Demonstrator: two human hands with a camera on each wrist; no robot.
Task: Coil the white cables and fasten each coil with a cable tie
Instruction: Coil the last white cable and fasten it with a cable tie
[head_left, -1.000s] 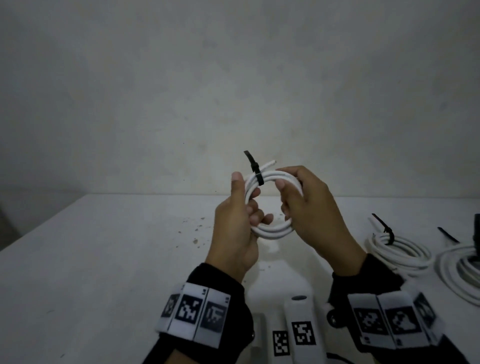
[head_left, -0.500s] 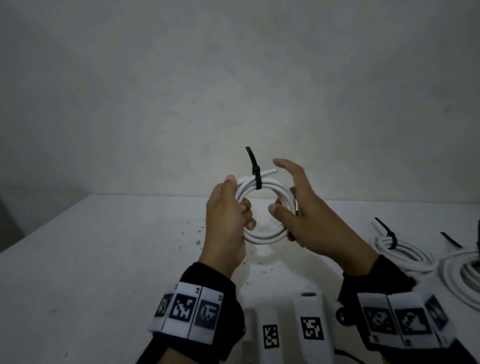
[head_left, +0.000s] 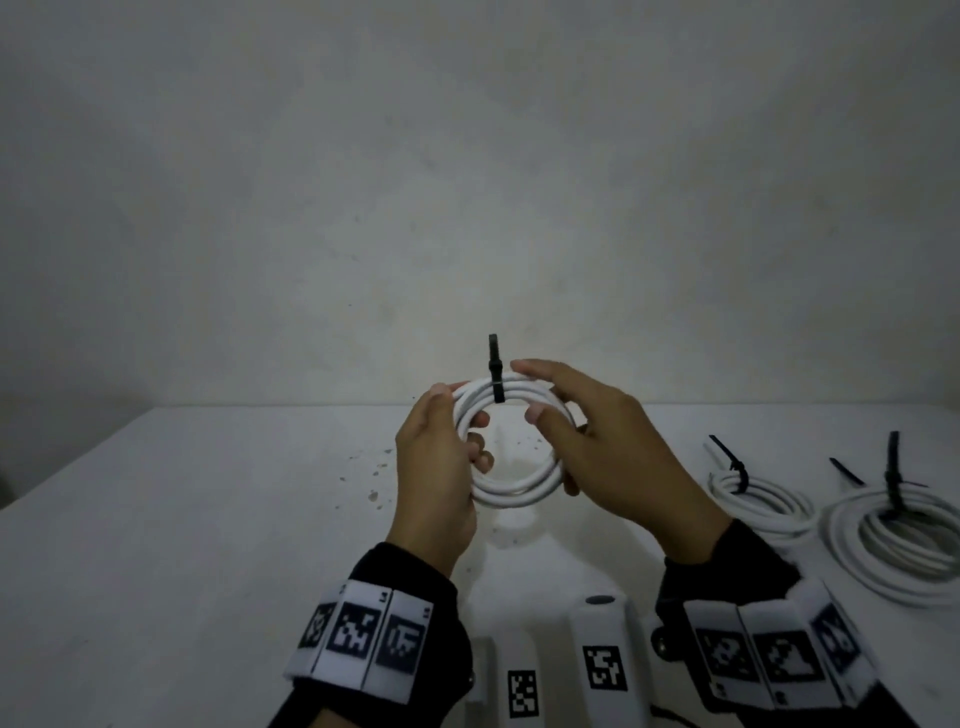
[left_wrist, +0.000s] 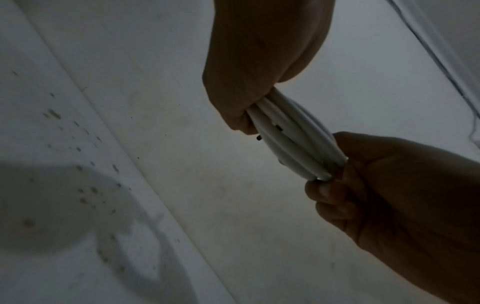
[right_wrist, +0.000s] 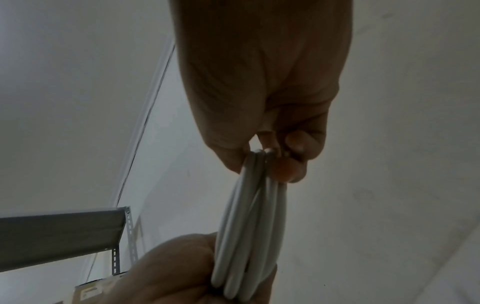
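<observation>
I hold a small white cable coil (head_left: 511, 491) upright above the white table (head_left: 182, 519), in front of me. A black cable tie (head_left: 497, 387) wraps its top, and the tail points straight up. My left hand (head_left: 462, 426) grips the coil's left side, thumb on top and fingers through the ring. My right hand (head_left: 530, 392) holds the right side, fingers over the top beside the tie and thumb inside the ring. In the left wrist view the coil (left_wrist: 293, 144) spans edge-on between both hands. In the right wrist view my right hand's fingertips (right_wrist: 293, 164) pinch the strands (right_wrist: 249, 236).
Two more white coils (head_left: 763, 501) (head_left: 904, 540) with black ties lie on the table at the right. Two white marker-tagged devices (head_left: 605, 660) stand at the near edge between my wrists. Dark specks (head_left: 374, 478) dot the table. A grey shelf (right_wrist: 59, 236) shows in the right wrist view.
The coil has turned so the tie's tail now stands upright instead of leaning left. My right hand's fingers, spread open half a second ago, have settled back over the coil's top.
</observation>
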